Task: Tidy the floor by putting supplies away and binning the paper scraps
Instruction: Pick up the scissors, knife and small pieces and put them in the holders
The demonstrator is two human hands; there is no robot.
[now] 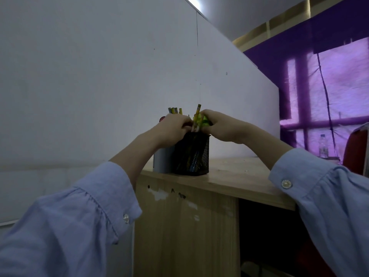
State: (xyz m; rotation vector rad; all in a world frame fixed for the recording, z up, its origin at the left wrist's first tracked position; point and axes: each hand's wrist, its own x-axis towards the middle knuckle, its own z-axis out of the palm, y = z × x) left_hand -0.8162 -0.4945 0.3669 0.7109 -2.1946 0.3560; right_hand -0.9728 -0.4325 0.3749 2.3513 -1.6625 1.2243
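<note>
A black mesh pencil holder (192, 154) stands on the top of a wooden cabinet (235, 176). Both my hands are at its rim. My left hand (172, 126) has its fingers curled round yellow pencils (196, 116) that stick up out of the holder. My right hand (217, 124) grips a green item (202, 121) right beside those pencils, above the holder's mouth. More pencils (175, 110) stand behind my left hand. What the green item is cannot be made out.
A white container (162, 160) stands just left of the holder, against the white wall (99, 76). A clear bottle (323, 145) and a red chair back (357, 150) are at the far right, before a purple curtain. A dark open compartment (267, 232) lies under the cabinet top.
</note>
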